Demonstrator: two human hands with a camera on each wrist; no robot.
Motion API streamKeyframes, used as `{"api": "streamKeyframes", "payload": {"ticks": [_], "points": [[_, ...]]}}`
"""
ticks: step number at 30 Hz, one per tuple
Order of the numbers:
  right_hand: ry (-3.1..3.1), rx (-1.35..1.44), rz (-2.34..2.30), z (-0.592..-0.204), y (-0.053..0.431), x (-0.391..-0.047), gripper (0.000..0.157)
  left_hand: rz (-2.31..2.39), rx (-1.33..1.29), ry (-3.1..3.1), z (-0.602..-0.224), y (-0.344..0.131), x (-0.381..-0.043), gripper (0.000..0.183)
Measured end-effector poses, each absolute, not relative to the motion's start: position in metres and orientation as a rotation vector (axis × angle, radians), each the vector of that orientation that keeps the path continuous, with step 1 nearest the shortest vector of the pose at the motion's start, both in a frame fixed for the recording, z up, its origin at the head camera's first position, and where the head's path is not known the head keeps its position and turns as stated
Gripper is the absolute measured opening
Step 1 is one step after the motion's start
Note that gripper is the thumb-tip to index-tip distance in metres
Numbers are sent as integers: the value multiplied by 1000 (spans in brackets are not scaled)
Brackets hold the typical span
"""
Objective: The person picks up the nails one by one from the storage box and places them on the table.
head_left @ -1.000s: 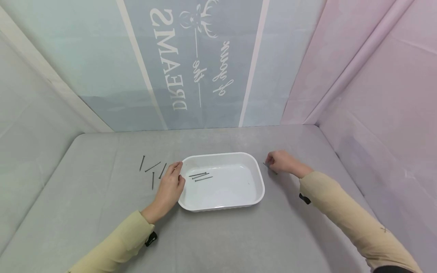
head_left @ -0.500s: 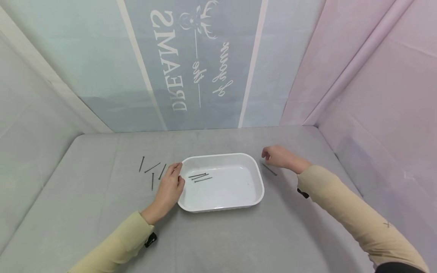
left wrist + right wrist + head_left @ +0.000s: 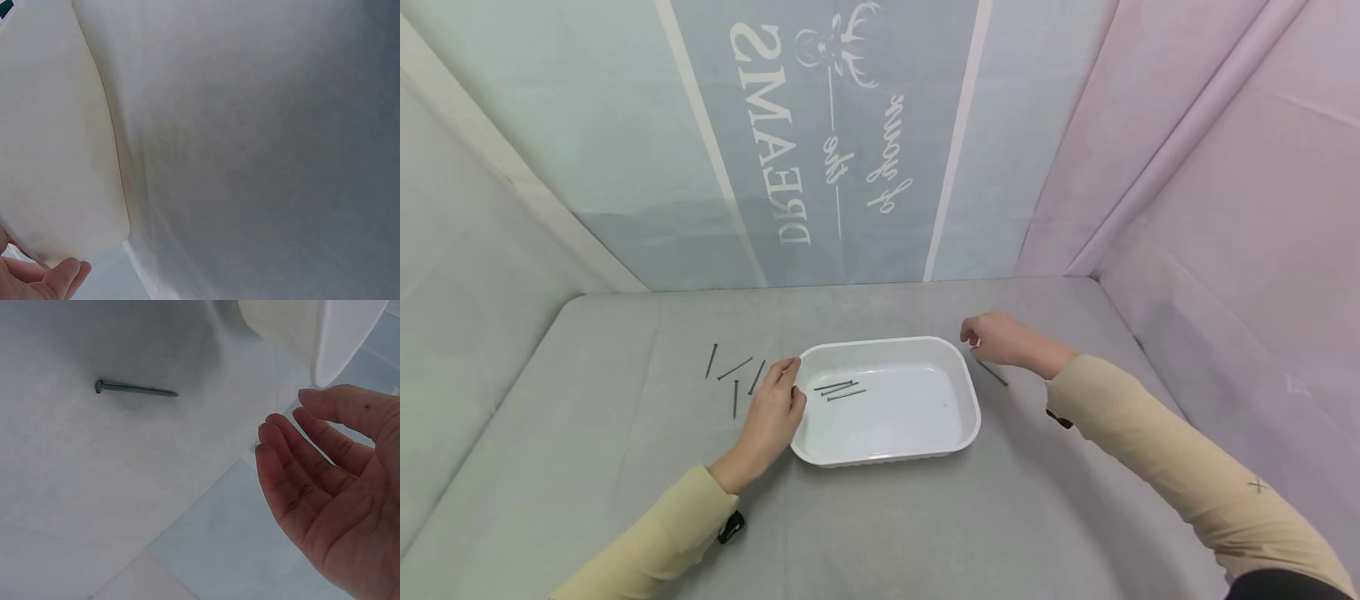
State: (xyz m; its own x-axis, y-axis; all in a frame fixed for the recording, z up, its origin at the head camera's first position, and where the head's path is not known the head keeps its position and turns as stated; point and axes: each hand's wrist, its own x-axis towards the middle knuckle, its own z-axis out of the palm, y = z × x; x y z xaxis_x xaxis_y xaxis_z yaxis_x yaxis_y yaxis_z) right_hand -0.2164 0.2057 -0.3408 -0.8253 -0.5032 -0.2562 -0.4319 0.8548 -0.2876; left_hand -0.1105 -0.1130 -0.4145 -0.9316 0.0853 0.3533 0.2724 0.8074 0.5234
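Observation:
A white rectangular tray (image 3: 910, 421) stands mid-table with 3 nails (image 3: 847, 394) lying toward its left inside. My left hand (image 3: 770, 417) holds the tray's left rim; in the left wrist view thumb and fingers (image 3: 64, 275) pinch that edge. Just past the tray's far right corner is my right hand (image 3: 1009, 340), raised above the table. Its fingers bend loosely around nothing, palm bare in the right wrist view. One dark nail (image 3: 993, 373) lies on the table beneath it, apart from the fingers; its flat head and point show in the right wrist view.
Several loose nails (image 3: 735, 398) are scattered on the grey table left of the tray, close to the left hand. Fabric walls border the table: a printed blue-grey panel (image 3: 842, 167) behind, a pink one (image 3: 1247, 233) at right, a pale one at left.
My right hand has come off the nail at the right, rising and shifting left toward the tray's corner. That nail stays on the table. The left hand and tray keep their place.

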Motion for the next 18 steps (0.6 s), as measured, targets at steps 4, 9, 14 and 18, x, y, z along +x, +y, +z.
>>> {"api": "streamKeyframes", "payload": {"ticks": [4,9,14,18], "points": [[2711,-704,-310,-336,199,-215,22,-843,-275,-2678,-414,-113,-110,41],[2719,-744,-302,-329,191,-213,22,-841,-272,-2681,-414,-113,-111,42],[2719,-795,-289,-323,185,-211,21,-840,-265,-2681,-414,-113,-111,42],[2706,-844,-275,-320,179,-210,21,-839,-272,-2679,-414,-113,-110,42]]}}
